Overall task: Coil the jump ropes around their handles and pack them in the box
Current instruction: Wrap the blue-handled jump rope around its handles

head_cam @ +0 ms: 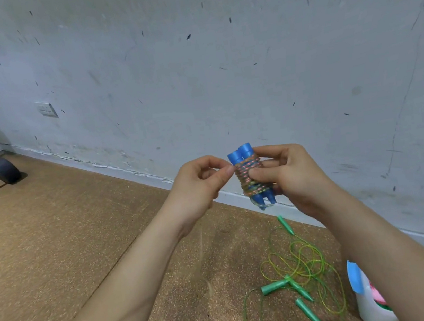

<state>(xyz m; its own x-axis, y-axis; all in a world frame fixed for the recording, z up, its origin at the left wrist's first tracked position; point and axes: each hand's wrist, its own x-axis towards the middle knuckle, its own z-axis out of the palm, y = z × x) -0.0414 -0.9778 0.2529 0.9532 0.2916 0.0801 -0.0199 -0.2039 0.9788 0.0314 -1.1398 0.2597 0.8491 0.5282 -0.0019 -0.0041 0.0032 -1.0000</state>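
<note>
- Floor (55, 248): green jump ropes (297, 265) lie loose and uncoiled below my arms.
- Right hand (288, 174): clamped round the two blue handles (241, 153), held upright together in the air.
- Left hand (198, 186): fingertips pinching the coiled rope (249, 175) at its upper turns.
- Judgement: tuck the tail under a tight turn, holding tension, without slackening the right hand.

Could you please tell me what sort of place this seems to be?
Probably an indoor exercise or utility room: a cork-like floor, a scuffed white wall with a socket, and what looks like a barbell weight at the left.
</note>
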